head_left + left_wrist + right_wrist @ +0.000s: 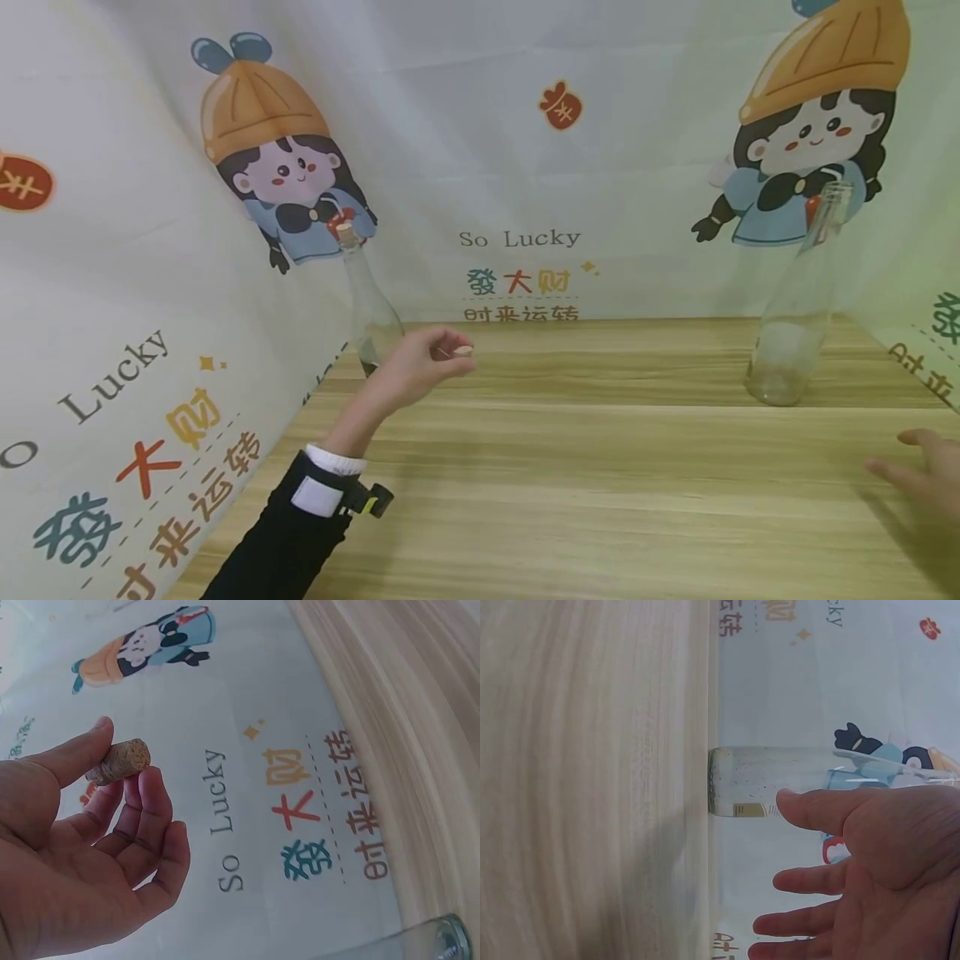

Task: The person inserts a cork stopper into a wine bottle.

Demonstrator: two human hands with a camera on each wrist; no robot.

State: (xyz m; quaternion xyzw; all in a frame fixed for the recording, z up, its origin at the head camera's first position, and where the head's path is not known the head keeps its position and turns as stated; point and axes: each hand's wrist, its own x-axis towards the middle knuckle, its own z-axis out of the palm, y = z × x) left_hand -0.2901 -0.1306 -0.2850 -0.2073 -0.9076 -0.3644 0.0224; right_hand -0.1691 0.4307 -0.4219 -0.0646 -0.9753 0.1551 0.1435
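A short cork [124, 761] is pinched between the thumb and fingers of my left hand [420, 367], raised over the table at the left. Behind that hand stands a clear glass bottle [367, 292] with a cork stopper [345, 233] in its mouth; the hand hides part of its base. At the right, a second clear bottle [795, 325] stands upright with an uncorked mouth. My right hand [926, 475] is at the right edge in the head view, its fingers spread and holding nothing. In the right wrist view, the hand [885, 870] overlaps part of the second bottle [780, 769].
The wood-grain table [570, 500] runs back to a white printed cloth [420, 150] that hangs behind and along both sides. The left bottle stands near the left cloth, the right bottle near the table's back right.
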